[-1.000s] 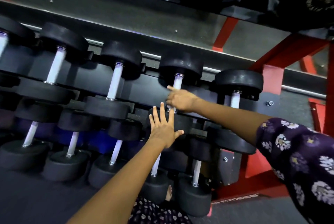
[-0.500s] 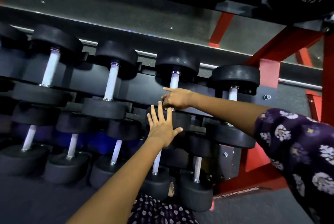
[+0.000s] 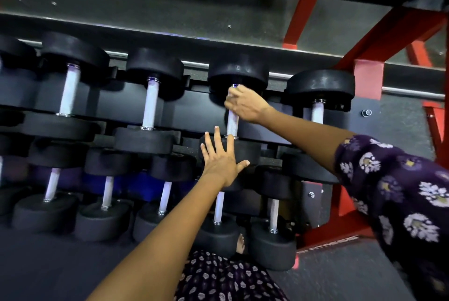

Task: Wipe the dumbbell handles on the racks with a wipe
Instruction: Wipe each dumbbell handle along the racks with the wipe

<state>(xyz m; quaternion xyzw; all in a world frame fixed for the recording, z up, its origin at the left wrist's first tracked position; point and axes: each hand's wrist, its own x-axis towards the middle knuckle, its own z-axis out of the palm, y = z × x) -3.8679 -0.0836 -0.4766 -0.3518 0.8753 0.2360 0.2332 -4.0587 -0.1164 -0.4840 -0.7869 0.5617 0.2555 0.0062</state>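
Curled the right hand (image 3: 245, 103) around the upper end of a dumbbell handle (image 3: 232, 123) on the rack's (image 3: 170, 111) upper tier, grip clamped on it; wipe not discernible. Pressed the left hand (image 3: 222, 159), fingers spread, flat against that dumbbell's lower black head (image 3: 247, 151).

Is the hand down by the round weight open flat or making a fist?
Open flat. The left hand has its fingers straight and spread against the dumbbell's near weight.

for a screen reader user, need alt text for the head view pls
A person's right hand grips the silver metal handle of a black round-headed dumbbell on the upper rack row, while the left hand, fingers spread, rests on that dumbbell's near black head.
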